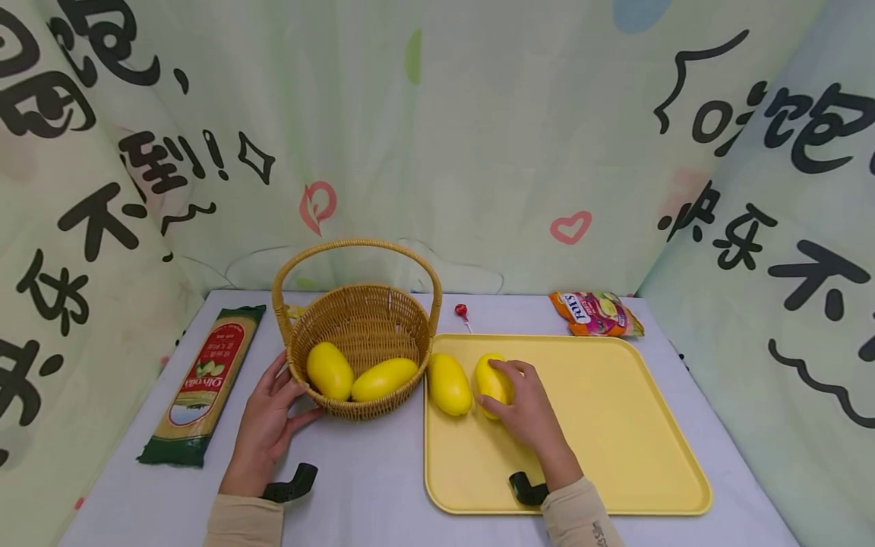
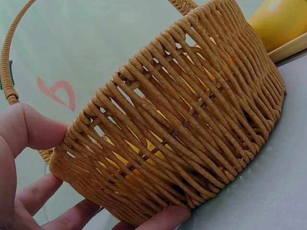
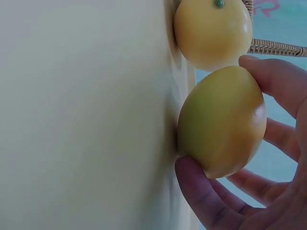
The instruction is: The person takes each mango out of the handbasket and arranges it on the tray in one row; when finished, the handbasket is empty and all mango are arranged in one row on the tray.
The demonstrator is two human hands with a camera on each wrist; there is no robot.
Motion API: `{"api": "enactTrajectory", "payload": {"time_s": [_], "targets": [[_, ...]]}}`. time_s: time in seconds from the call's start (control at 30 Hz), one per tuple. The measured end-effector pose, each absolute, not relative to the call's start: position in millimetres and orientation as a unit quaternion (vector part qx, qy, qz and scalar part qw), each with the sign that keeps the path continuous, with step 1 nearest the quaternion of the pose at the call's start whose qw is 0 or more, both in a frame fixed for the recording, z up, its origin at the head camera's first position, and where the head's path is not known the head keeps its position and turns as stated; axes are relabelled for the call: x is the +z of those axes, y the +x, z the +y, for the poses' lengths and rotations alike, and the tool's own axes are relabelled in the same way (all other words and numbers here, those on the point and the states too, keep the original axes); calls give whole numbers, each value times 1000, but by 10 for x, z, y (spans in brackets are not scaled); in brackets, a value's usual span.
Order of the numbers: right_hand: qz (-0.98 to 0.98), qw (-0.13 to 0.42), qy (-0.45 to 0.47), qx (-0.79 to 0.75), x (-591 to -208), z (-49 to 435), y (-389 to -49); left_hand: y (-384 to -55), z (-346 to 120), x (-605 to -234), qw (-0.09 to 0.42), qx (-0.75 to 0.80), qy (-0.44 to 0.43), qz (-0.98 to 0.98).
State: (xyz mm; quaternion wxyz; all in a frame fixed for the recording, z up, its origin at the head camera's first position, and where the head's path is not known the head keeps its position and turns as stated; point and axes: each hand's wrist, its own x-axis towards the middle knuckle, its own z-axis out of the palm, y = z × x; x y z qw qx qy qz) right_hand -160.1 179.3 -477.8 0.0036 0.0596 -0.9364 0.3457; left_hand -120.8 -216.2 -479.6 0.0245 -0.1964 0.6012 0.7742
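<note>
And there's the right hand (image 1: 526,410), grip pinching a yellow fruit (image 1: 489,380) at the left part of the tray (image 1: 615,425), just beside a second fruit (image 1: 449,385)! The left hand (image 1: 270,422) grips the wicker basket (image 1: 369,304), two more fruits (image 1: 330,371) inside.

Yellow fruits (image 1: 450,385), golden-brown woven basket (image 1: 369,319), pale yellow tray (image 1: 615,425), black-lettered pale green curtain (image 1: 478,137)

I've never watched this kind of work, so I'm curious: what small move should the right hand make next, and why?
Probably raise the yellow fruit slightly, to bring it over the basket. The right hand has its fingers around that fruit, two similar fruits lie inside the basket, and the left hand holds the basket's side.
</note>
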Motion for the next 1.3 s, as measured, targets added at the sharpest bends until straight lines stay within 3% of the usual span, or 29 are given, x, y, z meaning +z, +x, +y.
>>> {"api": "enactTrajectory", "payload": {"time_s": [0.97, 1.3], "targets": [[-939, 21, 72, 335, -4744, 1788, -1559, -1225, -2149, -4781, 23, 777, -199, 597], [-937, 1, 60, 345, -4635, 1822, -1509, -1204, -2155, -4790, 23, 778, -191, 598]]}}
